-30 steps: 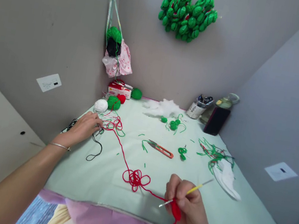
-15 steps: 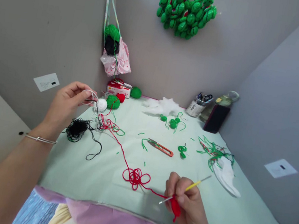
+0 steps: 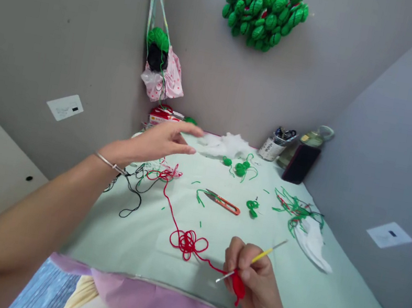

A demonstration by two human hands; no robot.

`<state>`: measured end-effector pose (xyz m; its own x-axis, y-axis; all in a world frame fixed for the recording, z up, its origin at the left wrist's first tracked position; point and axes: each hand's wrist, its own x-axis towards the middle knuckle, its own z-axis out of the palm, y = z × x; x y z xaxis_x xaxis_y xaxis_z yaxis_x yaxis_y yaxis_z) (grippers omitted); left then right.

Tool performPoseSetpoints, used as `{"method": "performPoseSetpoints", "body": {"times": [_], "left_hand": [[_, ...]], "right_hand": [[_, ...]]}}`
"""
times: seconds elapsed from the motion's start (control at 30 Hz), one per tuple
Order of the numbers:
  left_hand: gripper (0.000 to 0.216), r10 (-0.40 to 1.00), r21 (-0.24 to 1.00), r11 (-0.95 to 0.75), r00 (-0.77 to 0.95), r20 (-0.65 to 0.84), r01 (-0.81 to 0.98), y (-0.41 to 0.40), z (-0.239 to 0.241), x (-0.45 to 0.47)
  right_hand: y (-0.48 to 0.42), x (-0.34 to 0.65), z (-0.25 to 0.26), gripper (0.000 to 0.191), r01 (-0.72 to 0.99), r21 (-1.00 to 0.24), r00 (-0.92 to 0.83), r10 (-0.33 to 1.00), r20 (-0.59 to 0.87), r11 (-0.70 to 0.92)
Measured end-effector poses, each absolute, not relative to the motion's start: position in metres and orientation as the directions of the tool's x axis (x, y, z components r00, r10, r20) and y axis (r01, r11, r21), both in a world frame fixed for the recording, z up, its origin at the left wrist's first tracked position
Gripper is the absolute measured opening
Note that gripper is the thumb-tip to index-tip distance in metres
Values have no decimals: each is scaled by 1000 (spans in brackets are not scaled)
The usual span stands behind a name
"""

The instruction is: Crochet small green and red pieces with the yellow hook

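My left hand (image 3: 168, 139) hovers over the back left of the table with its fingers apart and nothing in them. It is nearest to the white stuffing (image 3: 227, 145), and a tangle of red yarn (image 3: 166, 172) lies below it. Closed in my right hand (image 3: 255, 271) are a yellow-handled crochet hook (image 3: 262, 255) and a small red crocheted piece (image 3: 238, 287). From that piece a strand runs left to a loose coil of red yarn (image 3: 187, 243). Black yarn (image 3: 132, 199) lies under my left wrist, partly hidden by the arm.
Orange thread snips (image 3: 222, 202) lie mid-table near green yarn bits (image 3: 252, 209). At the right are green yarn scraps (image 3: 294, 209) and a white cloth (image 3: 312, 242). A pen cup (image 3: 272, 147) and a phone (image 3: 300, 164) stand at the back. Green crocheted pieces (image 3: 263, 12) hang above.
My left hand has let go of the pale and dark yarn and moved right, its fingers now spread. The red yarn tangle has shifted slightly right. My right hand still holds the hook and red piece.
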<state>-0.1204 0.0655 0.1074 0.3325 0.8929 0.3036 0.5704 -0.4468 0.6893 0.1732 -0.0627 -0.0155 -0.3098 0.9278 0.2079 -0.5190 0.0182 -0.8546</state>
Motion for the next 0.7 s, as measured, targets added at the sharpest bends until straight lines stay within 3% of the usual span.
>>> {"method": "performPoseSetpoints", "body": {"times": [0.13, 0.37, 0.53, 0.7], "left_hand": [[22, 926, 535, -378, 307, 220, 756, 67, 77, -159], [10, 958, 379, -281, 278, 63, 882, 67, 10, -207], [18, 964, 398, -267, 240, 118, 878, 72, -2, -206], [34, 966, 465, -178, 64, 250, 868, 78, 12, -218]], "right_hand": [[-63, 175, -18, 11, -523, -852, -311, 930, 197, 6], [-62, 173, -21, 14, -541, -841, -320, 925, 204, -1], [-62, 175, -24, 14, -539, -842, -338, 921, 194, -20], [-63, 175, -22, 12, -551, -834, -330, 921, 207, -9]]}}
